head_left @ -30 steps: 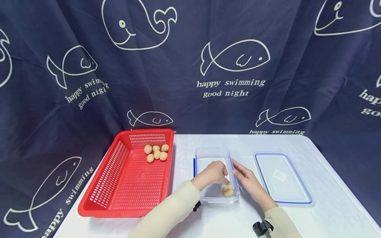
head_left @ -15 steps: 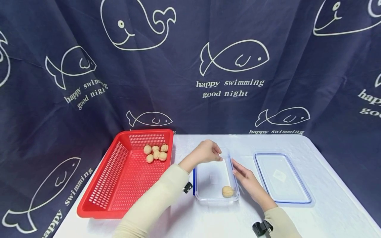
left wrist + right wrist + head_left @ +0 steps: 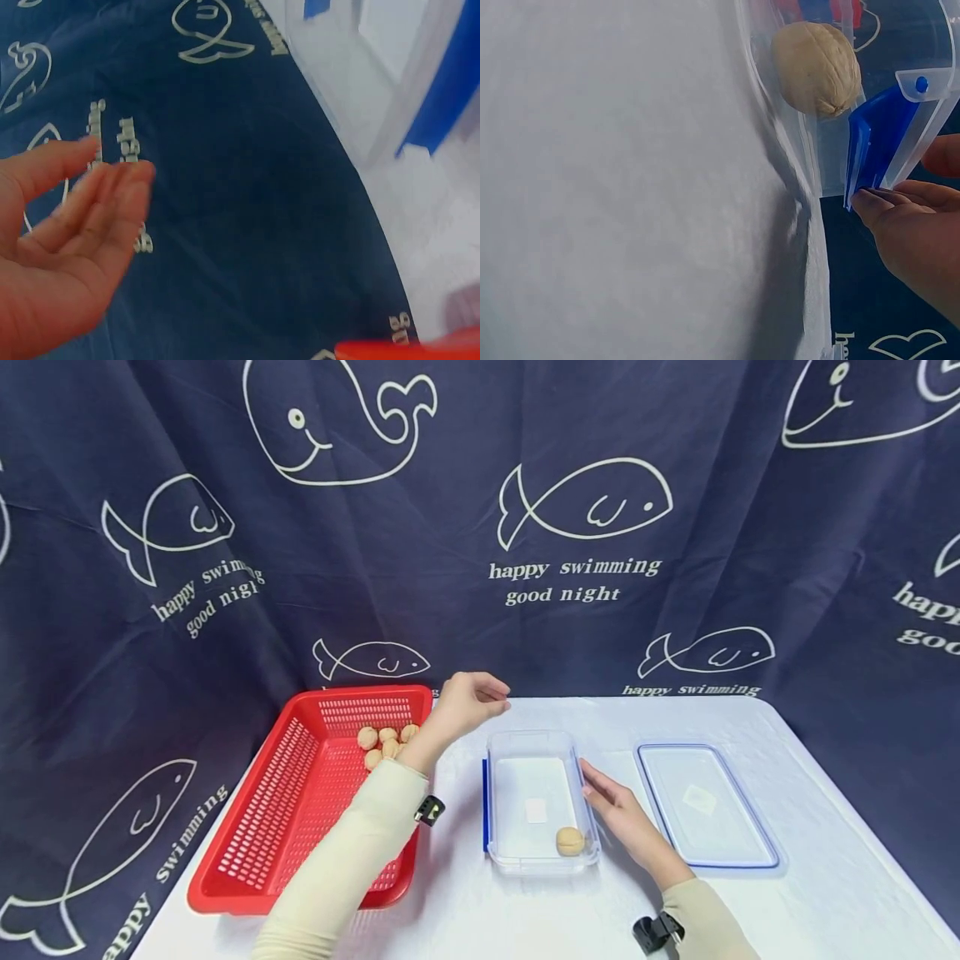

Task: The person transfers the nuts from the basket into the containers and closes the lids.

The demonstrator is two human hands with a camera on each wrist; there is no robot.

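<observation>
White cloth bears a clear box, ridged walnut inside.

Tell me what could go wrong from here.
The right hand touches the side of the clear plastic box; a nudge might roll the lone round tan walnut inside. The left arm's cream fabric sleeve crosses over the red perforated plastic basket and might knock it or the tan walnuts there.

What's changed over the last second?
The left hand has moved out of the clear container, farther away and leftward toward the red basket, leaving the walnut behind; it holds nothing. Unchanged: walnut in the near right corner, right hand against the container's right side, lid.
</observation>
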